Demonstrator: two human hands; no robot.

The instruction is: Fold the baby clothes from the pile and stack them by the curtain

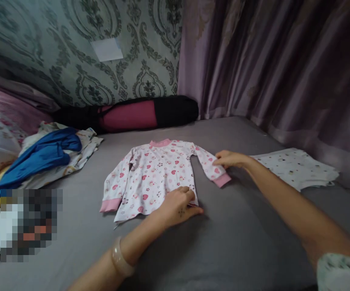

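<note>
A small white long-sleeved shirt (162,173) with red and pink hearts and flowers lies spread on the grey sheet. Its collar and cuffs are pink, and the collar points away from me. My left hand (179,205) rests on the lower right corner of the shirt, palm down, the thumb stretched out sideways; a pale bangle circles that wrist. Farther right, my right hand (231,159) is closed on the shirt's right sleeve a little above the cuff. That sleeve slants out from the body, while the left one hangs down beside it.
The grey sheet (238,246) lies under everything. A folded white garment (296,167) is beyond my right forearm. Clothes with a blue piece (47,153) are heaped at left, near a white object (3,230) beside a blurred patch. A black and maroon long bag (129,115) lies against the wall.
</note>
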